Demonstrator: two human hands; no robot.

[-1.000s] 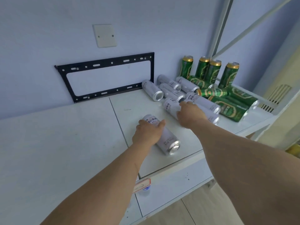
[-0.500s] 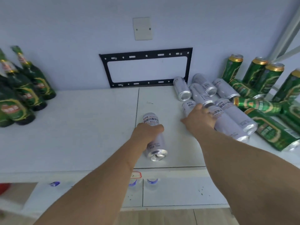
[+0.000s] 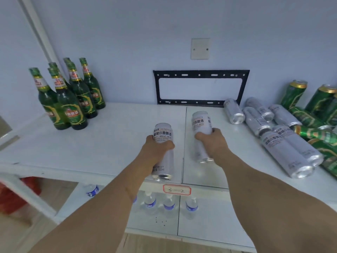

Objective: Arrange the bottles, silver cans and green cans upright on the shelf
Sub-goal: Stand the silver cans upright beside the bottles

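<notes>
My left hand (image 3: 156,150) grips a silver can (image 3: 162,136) near the front edge of the white shelf (image 3: 113,139). My right hand (image 3: 212,141) grips a second silver can (image 3: 200,122) just to its right. Both cans point away from me, tilted up off the shelf. Several more silver cans (image 3: 284,148) lie on their sides at the right. Green cans (image 3: 293,94) stand and lie behind them at the far right. Several green bottles (image 3: 73,99) stand upright at the back left.
A black metal bracket (image 3: 200,87) and a white cover plate (image 3: 200,48) are on the wall behind the shelf. Small water bottles (image 3: 168,204) stand on the lower shelf under a red-edged label (image 3: 176,189). Something red (image 3: 11,196) sits lower left.
My right hand has taken a silver can out of the pile at the right and brought it to the middle. Both cans have tipped up from lying flat. The view has swung left.
</notes>
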